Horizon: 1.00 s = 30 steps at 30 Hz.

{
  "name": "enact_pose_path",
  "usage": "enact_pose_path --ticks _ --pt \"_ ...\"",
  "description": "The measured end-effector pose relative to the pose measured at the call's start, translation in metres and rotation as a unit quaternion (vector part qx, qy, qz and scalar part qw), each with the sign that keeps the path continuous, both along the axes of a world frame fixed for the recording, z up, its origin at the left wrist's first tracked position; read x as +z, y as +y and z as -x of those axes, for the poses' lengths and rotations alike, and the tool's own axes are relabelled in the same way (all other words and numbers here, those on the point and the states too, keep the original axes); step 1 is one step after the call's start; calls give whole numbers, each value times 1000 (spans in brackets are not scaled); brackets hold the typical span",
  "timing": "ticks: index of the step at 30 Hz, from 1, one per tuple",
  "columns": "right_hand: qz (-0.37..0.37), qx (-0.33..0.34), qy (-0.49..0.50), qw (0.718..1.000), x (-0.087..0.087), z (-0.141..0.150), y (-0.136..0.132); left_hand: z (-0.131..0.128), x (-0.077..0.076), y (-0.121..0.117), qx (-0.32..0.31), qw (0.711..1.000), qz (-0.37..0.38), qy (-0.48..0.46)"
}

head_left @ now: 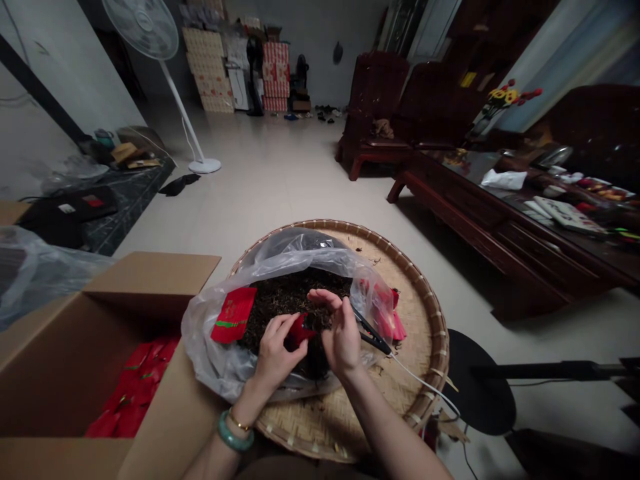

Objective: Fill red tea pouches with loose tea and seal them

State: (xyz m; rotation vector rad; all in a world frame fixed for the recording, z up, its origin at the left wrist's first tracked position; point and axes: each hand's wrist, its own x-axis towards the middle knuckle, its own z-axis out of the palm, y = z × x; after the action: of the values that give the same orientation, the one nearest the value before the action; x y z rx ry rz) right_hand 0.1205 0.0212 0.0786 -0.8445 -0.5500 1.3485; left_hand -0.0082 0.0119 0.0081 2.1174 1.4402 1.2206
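My left hand (277, 350) is closed around a small red packet (299, 330), its mouth tilted toward my right hand. Cupped beside that mouth, my right hand (343, 337) has its fingers stretched out, with dark dried leaves, like loose tea, between it and the packet. Both hands are over a clear plastic bag (210, 360) holding a heap of the dried leaves (280, 290). Another red packet (234, 315) lies flat at the bag's left side. Just right of my right hand rests a black clamp-like tool (373, 337) with a white cord.
The bag sits on a round woven bamboo tray (415, 300). More red packets (393, 313) lie under the bag's right edge. At left an open cardboard box (155, 273) contains several red packets (137, 387). A black round stand base (480, 383) is at right; a fan (204, 165) stands farther back.
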Motion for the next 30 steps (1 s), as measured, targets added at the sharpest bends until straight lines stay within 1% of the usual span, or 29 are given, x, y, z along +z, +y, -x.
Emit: enact_pose_path --ticks 6,10,14,16,18,20,22,24,25,27,30 --pt "-26 16 -52 998 -8 1 -2 -1 -1 0 0 1000 2 3" --pt "-44 47 -114 991 -16 0 -3 -2 -4 -1 0 1000 -1 7" --pt "-38 76 -171 982 -19 -1 -4 -2 -6 -2 -15 1000 7 10" --pt "-39 96 -186 977 -19 -2 -4 -2 -8 -2 -22 1000 13 10" --pt "-38 131 -194 972 -19 -4 -2 -1 -9 -3 -24 1000 15 9" --pt "-28 160 -177 971 -19 -7 1 -2 -9 -3 -24 1000 16 7" --pt "-10 156 -127 979 -18 -11 5 -2 -8 -3 -20 1000 16 6" --pt "9 126 -80 989 -17 -15 8 -1 -7 -3 -13 1000 14 2" --pt "17 116 -74 990 -16 -18 8 -1 -6 -3 -10 1000 12 -1" --pt "26 118 -106 987 -15 -22 5 0 -6 -2 -5 1000 12 -9" --pt "0 128 -216 968 -14 -26 -6 1 -6 -2 2 1000 13 -21"
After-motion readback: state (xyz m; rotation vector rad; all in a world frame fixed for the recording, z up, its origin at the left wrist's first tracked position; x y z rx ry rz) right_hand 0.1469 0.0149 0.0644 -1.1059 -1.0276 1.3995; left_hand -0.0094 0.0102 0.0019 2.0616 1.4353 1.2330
